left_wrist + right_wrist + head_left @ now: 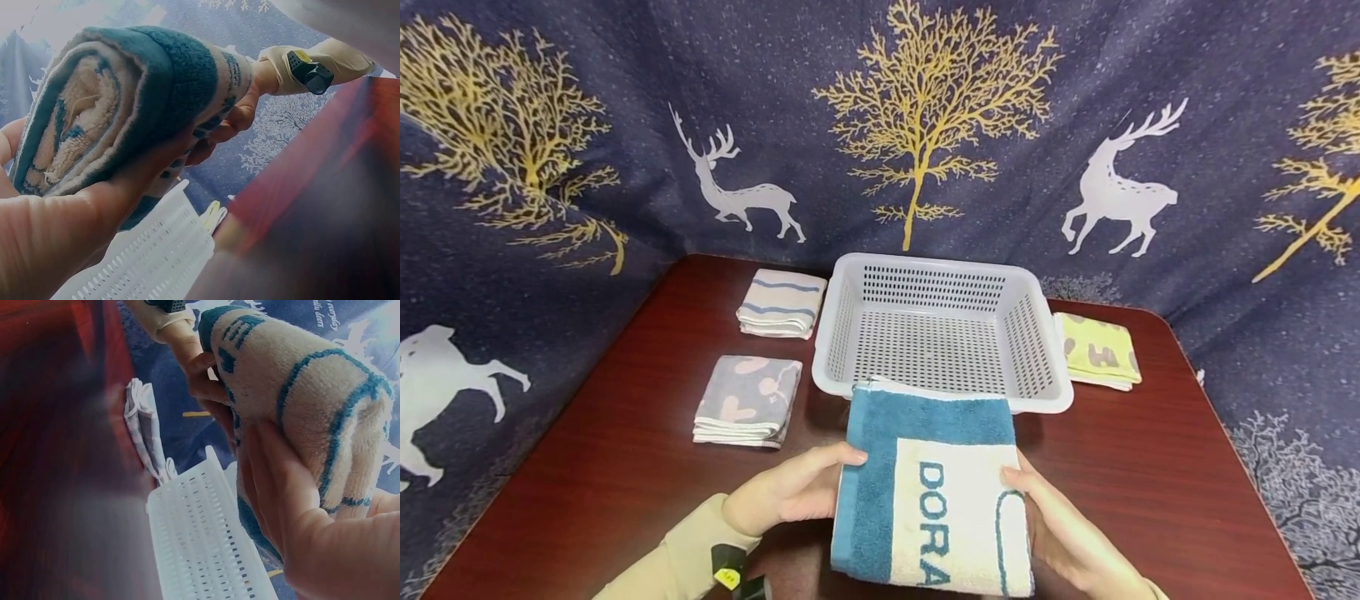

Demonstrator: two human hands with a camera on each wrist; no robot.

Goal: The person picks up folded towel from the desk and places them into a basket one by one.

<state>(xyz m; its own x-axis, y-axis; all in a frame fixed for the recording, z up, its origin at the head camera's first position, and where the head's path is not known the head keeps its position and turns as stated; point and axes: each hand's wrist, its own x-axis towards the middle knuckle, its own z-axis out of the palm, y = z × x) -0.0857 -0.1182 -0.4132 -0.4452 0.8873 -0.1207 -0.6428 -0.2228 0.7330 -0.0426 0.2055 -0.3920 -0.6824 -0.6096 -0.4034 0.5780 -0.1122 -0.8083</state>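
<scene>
A folded blue-and-cream towel [958,500] with the letters "DORA" is held up by both hands in front of the basket. My left hand [797,487] grips its left edge, thumb on top and fingers beneath. At the right edge my right hand [1067,525] grips it the same way. The left wrist view shows the towel's rolled, layered end [81,119] beside the left hand [69,231]. In the right wrist view the right hand [294,494] lies against the cream side. The towel's far edge overlaps the near rim of the white plastic basket [943,271] in the head view.
Left of the basket lie a folded striped towel [782,302] and a folded grey towel with pink shapes [748,400]. A folded yellow-green towel [1099,350] lies against the basket's right side. The dark red table [647,475] meets a patterned blue cloth [760,67] behind.
</scene>
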